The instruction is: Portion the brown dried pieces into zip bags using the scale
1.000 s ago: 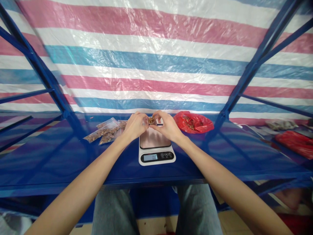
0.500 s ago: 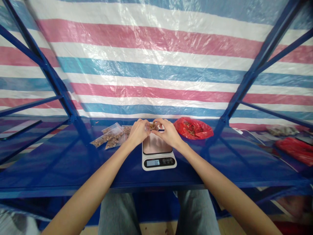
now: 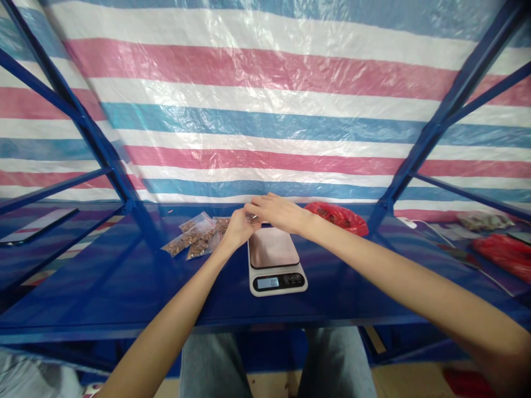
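Note:
My left hand (image 3: 237, 229) and my right hand (image 3: 279, 214) meet above the back edge of a white digital kitchen scale (image 3: 277, 283). Between them, a small clear plastic bag (image 3: 251, 217) of brown seeds is pinched, mostly hidden by my fingers. My right hand lies flatter now, its fingers stretched across the bag's top. The scale's copper-toned metal pan (image 3: 274, 247) holds nothing. Just left of my left hand lies a pile of several sealed clear bags of brown seeds (image 3: 194, 237). A red plastic bag (image 3: 338, 217) holding more seeds sits behind my right wrist.
The blue table (image 3: 103, 276) has a glossy cover reflecting the striped tarp (image 3: 265, 132) behind it. Blue metal struts (image 3: 435, 127) rise on both sides. A phone (image 3: 37, 226) lies at far left; a red bag (image 3: 501, 257) and papers lie at right.
My right hand has swung from a raised pinch to a flatter pose, its forearm further right. The view has tilted and shifted slightly, so the scale sits lower and further right.

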Tool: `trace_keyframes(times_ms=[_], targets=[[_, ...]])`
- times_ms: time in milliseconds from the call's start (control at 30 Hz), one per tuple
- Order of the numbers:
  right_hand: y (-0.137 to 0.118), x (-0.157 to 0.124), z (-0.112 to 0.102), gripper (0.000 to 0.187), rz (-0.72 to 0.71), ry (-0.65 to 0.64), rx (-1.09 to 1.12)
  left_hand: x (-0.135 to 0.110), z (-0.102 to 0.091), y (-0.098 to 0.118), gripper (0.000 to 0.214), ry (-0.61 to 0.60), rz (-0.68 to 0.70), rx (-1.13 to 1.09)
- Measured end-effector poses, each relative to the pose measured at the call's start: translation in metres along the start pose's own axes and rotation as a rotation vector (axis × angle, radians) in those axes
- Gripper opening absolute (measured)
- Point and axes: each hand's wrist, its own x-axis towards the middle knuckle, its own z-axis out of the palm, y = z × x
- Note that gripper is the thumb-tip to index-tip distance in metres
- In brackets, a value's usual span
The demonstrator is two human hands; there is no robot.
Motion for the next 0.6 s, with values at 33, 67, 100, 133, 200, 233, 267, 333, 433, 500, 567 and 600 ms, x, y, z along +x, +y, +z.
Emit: trace_keyframes(times_ms=[33,67,100,133,200,233,267,333,433,500,567,600], targets=[[0.003,0.004,-0.003,0.034,-0.036,0.011,0.013,0.000,0.000,0.000,0.015,-0.001,0.002,-0.043],[0.005,0.009,-0.006,0.035,-0.067,0.030,0.031,0.001,-0.001,0.001,0.016,-0.001,0.005,-0.084],[0.008,0.012,-0.010,0.035,-0.094,0.047,0.052,0.001,-0.001,0.001,0.016,0.000,0.007,-0.122],[0.011,0.015,-0.014,0.033,-0.114,0.057,0.073,0.002,-0.003,0.001,0.016,0.003,0.006,-0.155],[0.017,0.014,-0.024,0.029,-0.118,0.062,0.115,0.003,-0.006,0.002,0.017,0.018,-0.005,-0.211],[0.020,0.010,-0.028,0.030,-0.091,0.076,0.141,0.003,-0.008,0.002,0.017,0.027,-0.014,-0.234],[0.023,0.002,-0.030,0.031,-0.036,0.105,0.173,0.003,-0.010,0.003,0.017,0.034,-0.022,-0.253],[0.025,-0.023,-0.026,0.039,0.152,0.208,0.262,0.003,-0.015,0.007,0.020,0.035,-0.029,-0.293],[0.016,-0.078,0.006,0.034,0.472,0.304,0.353,-0.001,-0.023,0.017,0.030,-0.016,-0.038,-0.485],[0.007,-0.114,0.036,0.025,0.594,0.300,0.447,-0.004,-0.025,0.025,0.039,-0.091,-0.075,-0.681],[-0.001,-0.141,0.062,0.020,0.695,0.288,0.550,-0.008,-0.026,0.034,0.047,-0.164,-0.127,-0.804],[-0.003,-0.149,0.070,0.020,0.713,0.287,0.563,-0.010,-0.025,0.037,0.049,-0.183,-0.142,-0.831]])
